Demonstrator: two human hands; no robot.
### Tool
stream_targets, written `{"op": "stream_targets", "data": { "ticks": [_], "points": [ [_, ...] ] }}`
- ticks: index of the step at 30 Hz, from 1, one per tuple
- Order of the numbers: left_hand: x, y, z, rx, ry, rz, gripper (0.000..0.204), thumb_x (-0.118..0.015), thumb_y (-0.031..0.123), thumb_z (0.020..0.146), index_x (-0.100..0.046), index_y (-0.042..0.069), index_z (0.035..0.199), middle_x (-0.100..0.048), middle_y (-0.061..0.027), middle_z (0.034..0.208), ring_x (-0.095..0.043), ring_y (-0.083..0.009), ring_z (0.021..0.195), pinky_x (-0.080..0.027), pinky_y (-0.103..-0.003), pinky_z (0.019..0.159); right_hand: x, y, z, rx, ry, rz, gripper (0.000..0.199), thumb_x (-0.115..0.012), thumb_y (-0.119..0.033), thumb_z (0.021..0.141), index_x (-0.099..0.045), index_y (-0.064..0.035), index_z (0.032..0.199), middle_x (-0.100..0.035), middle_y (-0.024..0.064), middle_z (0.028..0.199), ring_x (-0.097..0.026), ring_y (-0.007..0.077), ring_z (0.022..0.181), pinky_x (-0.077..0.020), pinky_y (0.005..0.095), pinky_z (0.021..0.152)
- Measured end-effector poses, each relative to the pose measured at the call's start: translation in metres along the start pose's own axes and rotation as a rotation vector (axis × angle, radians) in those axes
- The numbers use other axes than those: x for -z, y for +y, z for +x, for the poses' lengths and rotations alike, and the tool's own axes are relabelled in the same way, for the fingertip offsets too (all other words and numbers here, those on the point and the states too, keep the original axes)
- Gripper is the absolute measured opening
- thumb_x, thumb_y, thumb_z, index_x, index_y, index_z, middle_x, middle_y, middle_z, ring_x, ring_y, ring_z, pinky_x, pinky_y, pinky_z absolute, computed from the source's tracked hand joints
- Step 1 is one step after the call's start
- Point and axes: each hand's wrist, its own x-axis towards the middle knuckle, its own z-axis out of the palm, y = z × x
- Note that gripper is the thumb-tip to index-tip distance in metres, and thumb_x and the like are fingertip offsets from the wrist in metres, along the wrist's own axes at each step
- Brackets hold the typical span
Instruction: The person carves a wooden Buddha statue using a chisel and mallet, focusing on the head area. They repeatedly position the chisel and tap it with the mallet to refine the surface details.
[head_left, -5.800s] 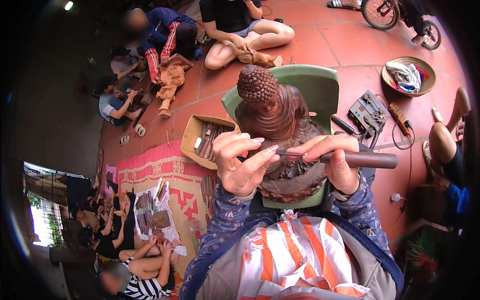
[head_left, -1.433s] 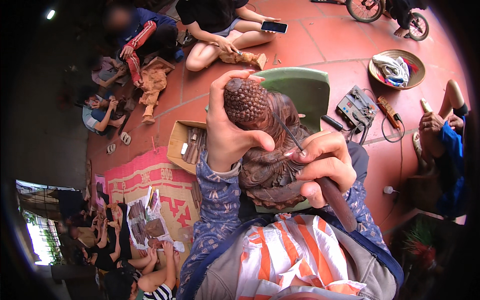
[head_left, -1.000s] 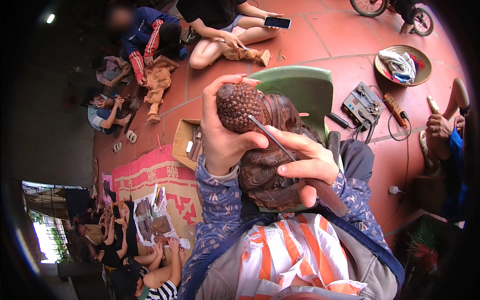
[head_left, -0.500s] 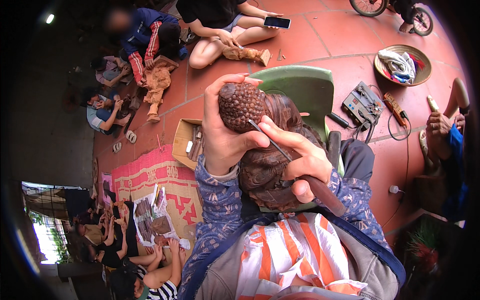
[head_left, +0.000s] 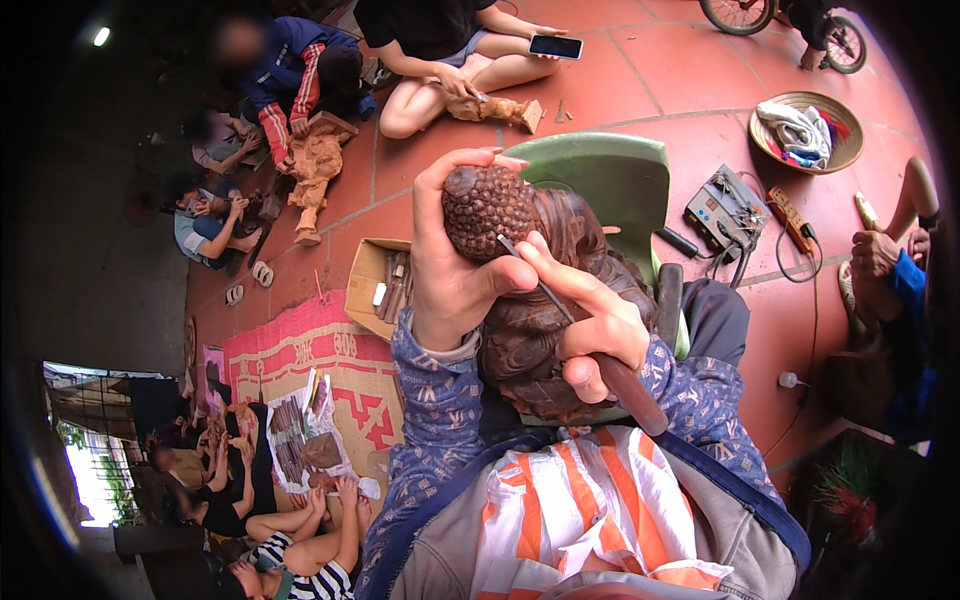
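Observation:
A dark brown carved wooden statue (head_left: 560, 225) lies tilted in front of me, its head covered in small round knobs. My left hand (head_left: 450, 255) is wrapped round that head, with the thumb resting beside the knobs. In my right hand (head_left: 600, 315) is a carving chisel (head_left: 628, 390), a thin metal blade with a thick wooden handle. Its tip touches or almost touches the lower edge of the knobs, close to my left thumb. The statue's lower part is partly hidden behind my right hand.
A green plastic chair (head_left: 625, 165) stands behind the statue. To the left are a cardboard box (head_left: 372, 262) of tools and a patterned mat (head_left: 290, 340). A grey control box (head_left: 725, 208) with cables and a woven basket (head_left: 850, 150) lie right. Several people sit around with carvings.
The chisel's handle end has swung slightly left and down with my right hand, while the tip stays near the knobs. At lower left, a person in stripes has shifted.

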Motion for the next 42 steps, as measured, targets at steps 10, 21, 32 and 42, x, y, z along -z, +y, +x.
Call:
{"op": "stream_targets", "data": {
  "ticks": [10,21,32,42],
  "points": [
    [0.001,-0.001,0.000,-0.014,-0.005,0.051,0.098,-0.087,0.040,0.056,-0.036,0.003,0.131,-0.053,-0.0133,0.122,-0.053,-0.0172,0.110,-0.044,-0.030,0.095,0.006,-0.009,0.008,-0.048,-0.011,0.057,0.033,-0.053,-0.026,0.096,-0.051,0.0007,0.076,-0.039,0.0433,0.131,-0.034,0.0558,0.130,-0.0287,0.0591,0.106],
    [-0.001,0.000,0.001,-0.045,0.030,0.095,0.097,-0.083,0.049,0.058,-0.037,0.002,0.130,-0.054,-0.0134,0.120,-0.055,-0.0165,0.106,-0.046,-0.029,0.091,-0.007,-0.019,0.011,-0.070,0.098,-0.007,0.032,-0.056,-0.023,0.093,-0.050,0.0030,0.074,-0.042,0.0454,0.127,-0.040,0.0562,0.125,-0.0332,0.0567,0.104],
    [-0.006,0.002,0.001,0.008,0.072,0.105,0.098,-0.081,0.054,0.059,-0.037,0.002,0.128,-0.055,-0.0138,0.119,-0.055,-0.0175,0.107,-0.046,-0.031,0.092,-0.016,-0.031,0.017,-0.104,0.141,-0.173,0.033,-0.061,-0.019,0.089,-0.051,0.0043,0.069,-0.047,0.0445,0.122,-0.047,0.0530,0.121,-0.0403,0.0495,0.101],
    [-0.003,0.001,0.001,-0.016,0.066,0.054,0.100,-0.084,0.050,0.053,-0.038,0.001,0.128,-0.056,-0.0128,0.119,-0.056,-0.0167,0.105,-0.047,-0.030,0.092,-0.008,-0.035,0.020,-0.129,0.112,-0.045,0.025,-0.058,-0.017,0.089,-0.053,0.0029,0.074,-0.047,0.0424,0.125,-0.044,0.0519,0.125,-0.0244,0.0559,0.109]
  ]
}}
